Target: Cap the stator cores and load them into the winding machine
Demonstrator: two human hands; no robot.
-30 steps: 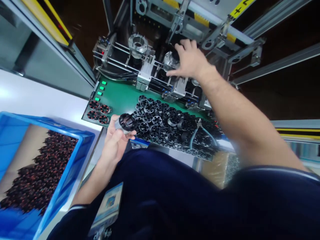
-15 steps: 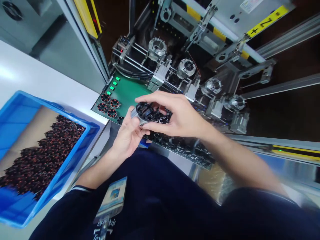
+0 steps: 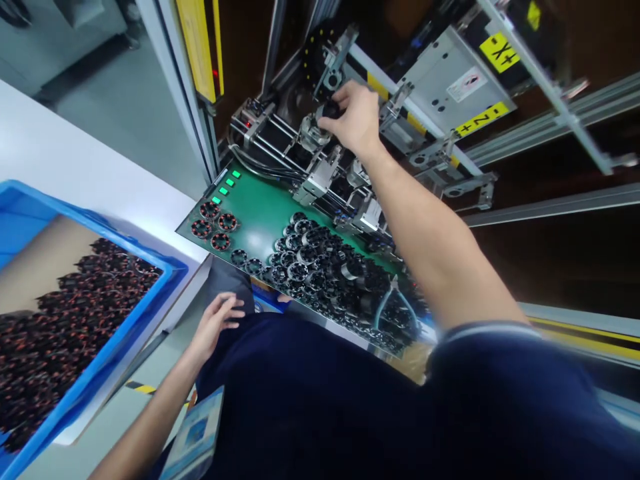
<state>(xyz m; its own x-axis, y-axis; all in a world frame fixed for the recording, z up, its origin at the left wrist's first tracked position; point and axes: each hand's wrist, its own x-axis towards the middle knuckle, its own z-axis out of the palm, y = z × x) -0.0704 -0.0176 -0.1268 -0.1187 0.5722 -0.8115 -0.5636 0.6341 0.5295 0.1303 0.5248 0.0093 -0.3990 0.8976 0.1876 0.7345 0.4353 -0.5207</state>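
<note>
Black part [image 3: 330, 109]: at the leftmost fixture, in the right hand; mostly covered by the fingers, so its shape is hard to read.
Right hand [image 3: 356, 119]: thumb and fingers grasping the black part from opposite sides; the fingertips are partly lost against the dark machine.
Leftmost fixture [image 3: 313, 135]: metal, just below the right hand, its top partly hidden; whether the black part is seated in it cannot be told.
Second fixture [image 3: 358, 175]: partly covered by the right forearm [image 3: 425, 233], which also hides the far end of the row.
Left hand [image 3: 216, 325]: released, fingers loosely bent, beside the dark shirt and near the green tabletop [image 3: 257, 193].
Core pile [image 3: 305, 257]: heaped on the green tabletop; single pieces merge in its darker right half.
Pliers [image 3: 395, 283]: teal-handled, lying on the pile's right side.
Wound rings [image 3: 221, 241]: four, red and black, at the tabletop's left corner.
Blue crate [image 3: 126, 328]: cut off by the left edge; its dark, red-flecked contents [image 3: 75, 320] blur together.
Badge [image 3: 197, 433]: cropped below, print illegible.
</note>
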